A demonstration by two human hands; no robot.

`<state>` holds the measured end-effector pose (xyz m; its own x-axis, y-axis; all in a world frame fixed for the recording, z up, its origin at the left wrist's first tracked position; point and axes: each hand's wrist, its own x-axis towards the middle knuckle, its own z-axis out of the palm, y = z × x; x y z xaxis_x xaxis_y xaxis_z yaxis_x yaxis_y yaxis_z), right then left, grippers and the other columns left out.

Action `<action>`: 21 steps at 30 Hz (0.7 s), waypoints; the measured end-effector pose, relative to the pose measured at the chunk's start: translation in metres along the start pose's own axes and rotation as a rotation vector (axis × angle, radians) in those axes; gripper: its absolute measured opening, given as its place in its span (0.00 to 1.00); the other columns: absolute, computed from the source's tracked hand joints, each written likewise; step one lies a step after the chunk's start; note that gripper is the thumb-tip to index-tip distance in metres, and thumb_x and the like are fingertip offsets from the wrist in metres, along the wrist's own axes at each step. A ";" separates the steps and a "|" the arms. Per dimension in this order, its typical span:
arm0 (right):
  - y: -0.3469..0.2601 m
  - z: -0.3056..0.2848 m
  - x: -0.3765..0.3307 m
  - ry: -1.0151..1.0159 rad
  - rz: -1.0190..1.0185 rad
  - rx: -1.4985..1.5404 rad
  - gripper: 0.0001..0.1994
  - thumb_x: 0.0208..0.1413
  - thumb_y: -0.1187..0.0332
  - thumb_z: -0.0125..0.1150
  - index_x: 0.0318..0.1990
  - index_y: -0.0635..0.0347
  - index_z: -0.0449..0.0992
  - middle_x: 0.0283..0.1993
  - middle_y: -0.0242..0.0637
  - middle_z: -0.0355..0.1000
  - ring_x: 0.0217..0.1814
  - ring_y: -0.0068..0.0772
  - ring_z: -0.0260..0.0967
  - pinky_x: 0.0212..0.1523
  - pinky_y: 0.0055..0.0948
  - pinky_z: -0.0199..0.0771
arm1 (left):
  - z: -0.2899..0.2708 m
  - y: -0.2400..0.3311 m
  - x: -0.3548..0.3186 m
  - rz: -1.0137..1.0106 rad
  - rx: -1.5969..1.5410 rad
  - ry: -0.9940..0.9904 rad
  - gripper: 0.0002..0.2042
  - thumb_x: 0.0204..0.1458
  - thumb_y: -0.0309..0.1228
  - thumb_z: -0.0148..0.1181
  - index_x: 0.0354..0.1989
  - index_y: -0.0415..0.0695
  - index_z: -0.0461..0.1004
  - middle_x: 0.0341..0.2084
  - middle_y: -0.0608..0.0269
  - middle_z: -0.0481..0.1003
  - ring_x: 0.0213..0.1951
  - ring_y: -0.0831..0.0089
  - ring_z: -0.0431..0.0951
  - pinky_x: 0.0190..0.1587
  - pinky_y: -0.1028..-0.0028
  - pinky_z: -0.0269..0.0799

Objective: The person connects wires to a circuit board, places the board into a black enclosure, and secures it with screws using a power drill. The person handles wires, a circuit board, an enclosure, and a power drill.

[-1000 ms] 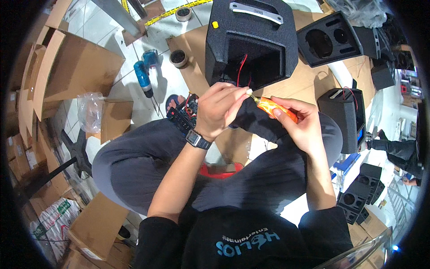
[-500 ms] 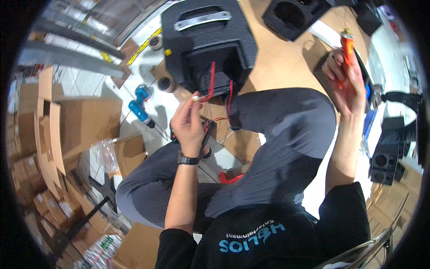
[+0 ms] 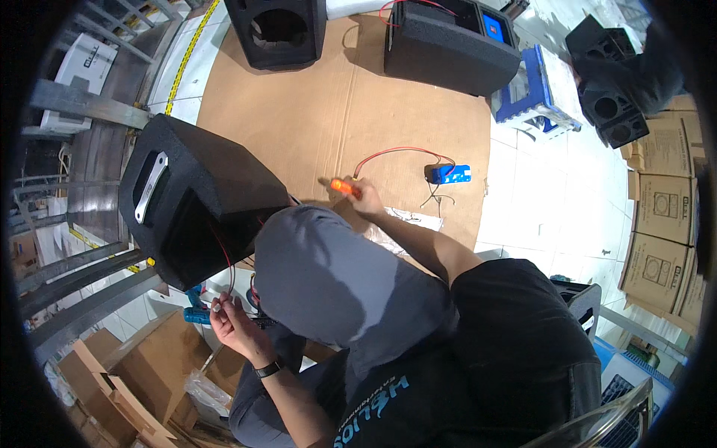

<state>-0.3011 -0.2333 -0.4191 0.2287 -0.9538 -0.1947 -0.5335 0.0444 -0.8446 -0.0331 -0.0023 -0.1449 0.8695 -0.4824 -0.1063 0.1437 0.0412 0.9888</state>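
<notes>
Right hand [image 3: 367, 200] reaches out over the cardboard sheet [image 3: 328, 104], fingers wrapped around the orange tool [image 3: 342, 186], tip poking out leftward. Left hand [image 3: 233, 323] pinches a red wire [image 3: 224, 257] that runs up from the fingertips into the black speaker cabinet [image 3: 196, 196] just above.

Spkr cabinet [image 3: 198, 201] left, screwdriver [image 3: 342, 186] right, prob on cardboard [image 3: 343, 97]
</notes>
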 end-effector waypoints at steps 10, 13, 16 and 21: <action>0.023 0.039 -0.010 0.049 0.214 -0.241 0.16 0.55 0.58 0.70 0.49 0.49 0.79 0.49 0.39 0.79 0.58 0.47 0.73 0.57 0.55 0.71 | 0.019 0.029 0.014 -0.047 0.038 0.021 0.10 0.70 0.34 0.60 0.53 0.43 0.75 0.53 0.64 0.80 0.52 0.77 0.78 0.54 0.70 0.73; 0.026 0.035 0.003 0.024 0.317 -0.563 0.20 0.55 0.51 0.69 0.51 0.47 0.79 0.54 0.36 0.78 0.57 0.46 0.74 0.56 0.57 0.72 | 0.027 0.031 0.012 -0.034 0.160 0.001 0.14 0.69 0.33 0.60 0.57 0.40 0.75 0.51 0.65 0.80 0.50 0.78 0.79 0.52 0.74 0.75; 0.010 0.011 0.009 -0.004 0.149 -0.571 0.17 0.62 0.53 0.64 0.53 0.50 0.79 0.52 0.34 0.79 0.53 0.39 0.76 0.52 0.44 0.75 | 0.026 0.037 0.016 -0.059 0.140 -0.090 0.14 0.68 0.30 0.61 0.59 0.40 0.74 0.54 0.62 0.78 0.55 0.74 0.78 0.57 0.69 0.75; -0.114 -0.093 0.099 -0.239 -0.239 0.117 0.14 0.67 0.64 0.63 0.56 0.57 0.78 0.52 0.33 0.81 0.51 0.27 0.76 0.51 0.29 0.73 | 0.022 0.053 0.043 0.011 0.225 -0.245 0.11 0.62 0.26 0.67 0.51 0.38 0.79 0.46 0.62 0.82 0.48 0.75 0.81 0.55 0.73 0.75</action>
<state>-0.2936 -0.3608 -0.2953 0.5271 -0.8456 -0.0844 -0.3484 -0.1244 -0.9290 0.0016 -0.0404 -0.0948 0.7270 -0.6801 -0.0944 0.0032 -0.1341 0.9910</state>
